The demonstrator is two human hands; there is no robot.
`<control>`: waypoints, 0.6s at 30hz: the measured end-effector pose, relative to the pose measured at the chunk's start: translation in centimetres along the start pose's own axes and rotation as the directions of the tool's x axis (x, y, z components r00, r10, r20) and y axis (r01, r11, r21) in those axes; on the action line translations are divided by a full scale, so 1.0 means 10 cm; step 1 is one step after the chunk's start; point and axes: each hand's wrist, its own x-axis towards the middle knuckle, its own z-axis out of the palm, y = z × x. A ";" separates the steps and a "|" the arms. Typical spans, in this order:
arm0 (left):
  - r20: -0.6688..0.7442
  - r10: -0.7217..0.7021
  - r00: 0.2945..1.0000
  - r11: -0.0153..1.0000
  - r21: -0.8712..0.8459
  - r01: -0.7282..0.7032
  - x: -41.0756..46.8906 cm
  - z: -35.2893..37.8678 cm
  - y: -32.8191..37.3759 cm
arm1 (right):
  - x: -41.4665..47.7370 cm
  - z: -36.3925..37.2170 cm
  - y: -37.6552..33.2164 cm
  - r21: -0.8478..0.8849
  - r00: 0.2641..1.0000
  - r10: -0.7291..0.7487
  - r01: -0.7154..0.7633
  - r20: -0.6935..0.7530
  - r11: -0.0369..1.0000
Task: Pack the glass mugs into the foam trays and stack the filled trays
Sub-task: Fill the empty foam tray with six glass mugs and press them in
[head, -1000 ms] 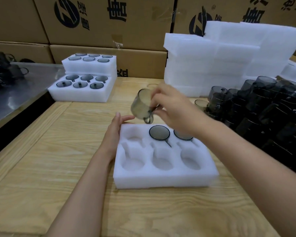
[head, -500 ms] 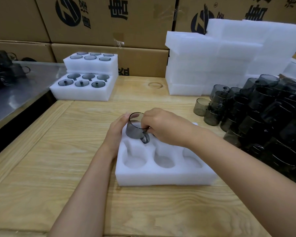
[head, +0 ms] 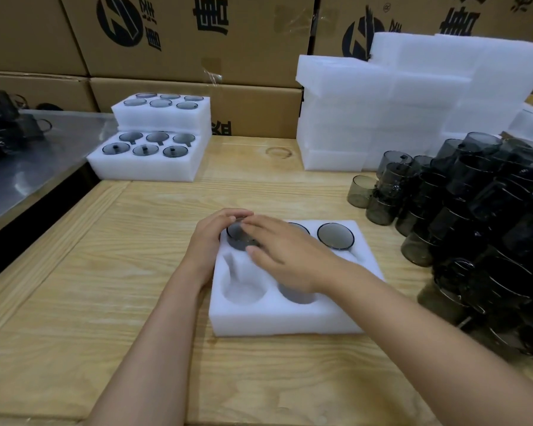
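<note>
— Looking into the foam tray [head: 290, 322] under the hands, what does it hold?

— Two rows of round pockets cut into soft white foam. The far-left pocket has the smoky glass mug [head: 239, 239], upright, its dark wall standing a little above the foam. Beyond the right wrist, the far-right mug [head: 335, 236] is sunk to its thin rim. Between them, the middle mug [head: 299, 226] shows only an arc of rim past the right knuckles.

— And the near row?

— Two pockets just below the right hand show bare foam, and the left one has a narrow slot running off its round well. The forearm hides the third.

— The hands?

— The right hand [head: 286, 256] lies flat, fingers straight, across the smoky glass mug's mouth. The left hand [head: 210, 241] cups the tray's far-left corner, fingers bent round the far side of that mug.

— Elsewhere?

— Well beyond the left hand sit two filled trays [head: 148, 172], one stepped on the other, each showing six dark rims. Beyond the right hand are stacked foam blocks [head: 366, 103], matt and square-edged. Right of the right hand is a heap of loose mugs [head: 474, 216], glossy grey-tinted cylinders. All rest on a pale, grainy wooden table [head: 90, 272], with brown cardboard boxes [head: 197, 56] behind.
</note>
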 end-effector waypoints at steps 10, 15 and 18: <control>0.005 -0.038 0.999 0.997 -0.072 0.039 -0.03 0.01 0.04 | -0.08 0.12 -0.03 -0.173 0.984 0.120 -0.097 0.132 0.980; -0.011 -0.094 0.996 0.982 -0.165 0.090 -0.02 0.03 0.05 | -0.13 0.03 -0.08 0.043 0.990 0.143 -0.143 -0.003 0.989; -0.054 -0.111 0.992 0.985 -0.136 0.103 -0.02 0.05 0.04 | -0.38 -0.03 -0.13 0.114 0.953 0.247 -0.230 -0.176 0.967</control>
